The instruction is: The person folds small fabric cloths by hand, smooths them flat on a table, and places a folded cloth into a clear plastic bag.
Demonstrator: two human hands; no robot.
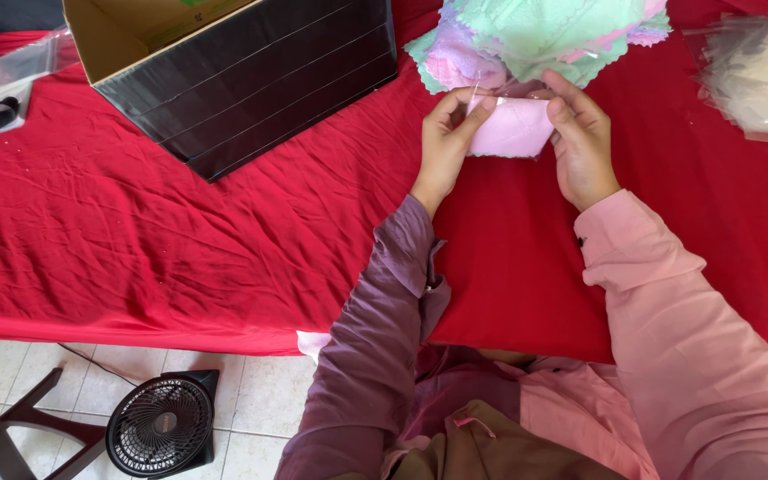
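pink sleeves (668, 338) lead to left hand (444, 147) and right hand (581, 147), both pinching a folded pink cloth (516, 129) taut above the red tablecloth (135, 231), apparently squaring its edges.

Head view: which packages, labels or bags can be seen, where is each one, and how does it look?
Cardboard box: top left on the red cloth, open, black outside, brown inside.
Green label: inside the box at the top edge, mostly cut off.
Clear plastic bags: top right, a whitish pile.
Clear bag: far left, flat, transparent.

a table under a creased red cloth (135, 240), pale tiled floor (268, 391) below, daylight falling across.
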